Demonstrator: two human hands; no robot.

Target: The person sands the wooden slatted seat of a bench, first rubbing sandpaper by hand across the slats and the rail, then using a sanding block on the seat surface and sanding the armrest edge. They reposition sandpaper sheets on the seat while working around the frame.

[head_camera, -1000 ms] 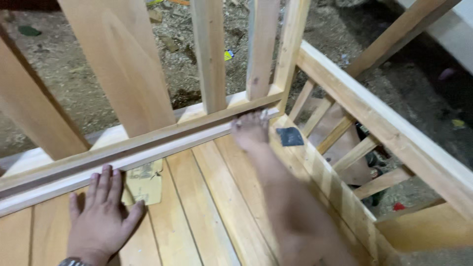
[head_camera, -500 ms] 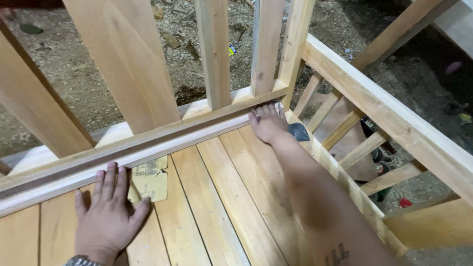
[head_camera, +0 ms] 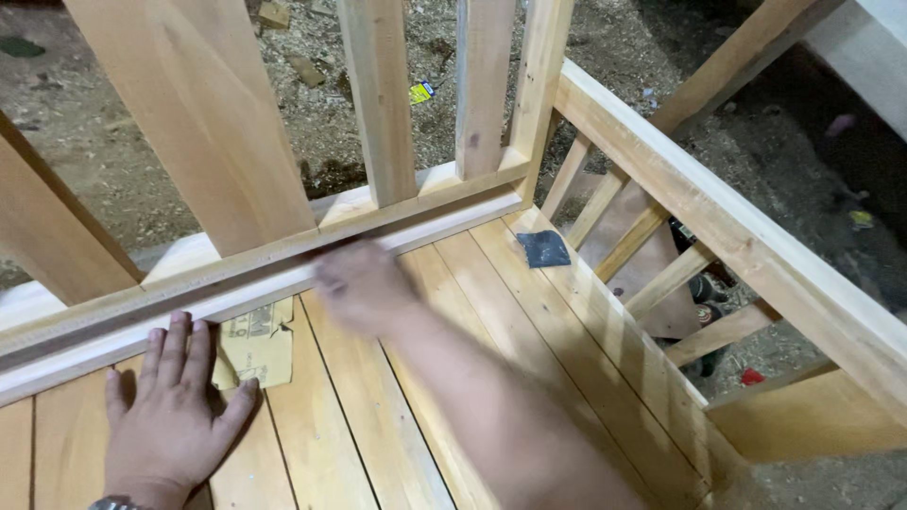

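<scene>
Left hand (head_camera: 170, 416): flat, palm down, fingers spread on the slatted wooden seat (head_camera: 378, 425) of an unfinished bench; grip released, nothing held. Fingertips lie just short of the lower back rail (head_camera: 236, 283); the thumb touches the edge of a tan sheet of sandpaper (head_camera: 257, 345).

Right hand (head_camera: 364, 283): blurred, forearm stretched across the seat boards, hand pressed against the lower back rail near its middle. Whether the grip is clenched or holds anything cannot be told through the blur.

Tan sheet of sandpaper: lying flat on the seat, just beside the left hand, its upper edge tucked against the rail, between the two hands.

Dark sandpaper piece (head_camera: 542, 248): small, roughly square, lying on the seat near the back right corner, well apart from both hands.

Lower back rail: pale timber running left to right, rising toward the corner post (head_camera: 539, 85); upright back slats (head_camera: 378, 94) stand on it.

Side armrest frame (head_camera: 718, 227): thick top rail with thin angled spindles beneath.

Ground (head_camera: 113, 132): dirt strewn with sawdust and wood scraps, seen through the slats.
</scene>
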